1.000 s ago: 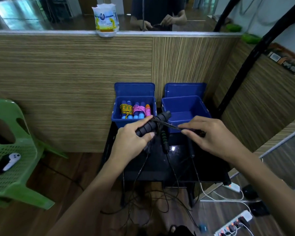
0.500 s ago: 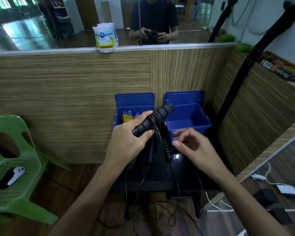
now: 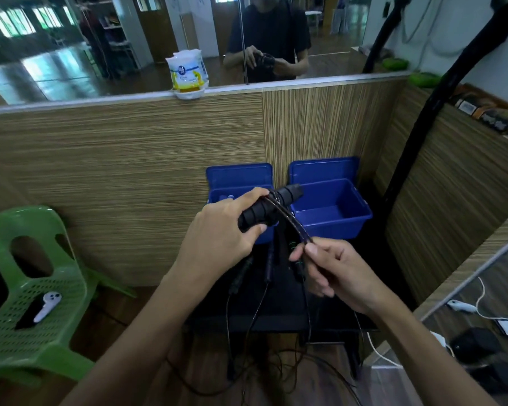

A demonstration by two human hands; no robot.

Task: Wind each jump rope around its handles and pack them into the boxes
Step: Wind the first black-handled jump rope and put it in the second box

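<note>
Hands are busy with a black jump rope over a dark counter (image 3: pixel 279 306). The left hand (image 3: pixel 217 244) has its fingers curled tight round the two black handles (image 3: pixel 269 208), held side by side and pointing up toward the boxes. A few loops of the thin rope (image 3: pixel 289 219) sit around the handles. From there the rope runs down to the right hand (image 3: pixel 332 271), which pinches it between thumb and first finger. The rest of the rope hangs off the counter and lies in a tangle on the wood floor (image 3: pixel 123 317).

More black handles (image 3: pixel 269 263) lie on the counter under the hands.

Two blue boxes stand at the back of the counter with their lids up against the wall. The left box (image 3: pixel 235 177) is mostly hidden by the left hand. The right box (image 3: pixel 332 209) is just behind the handle tips.

A green chair (image 3: pixel 38 288) stands to the left with a white controller (image 3: pixel 46 306) on its seat.
</note>
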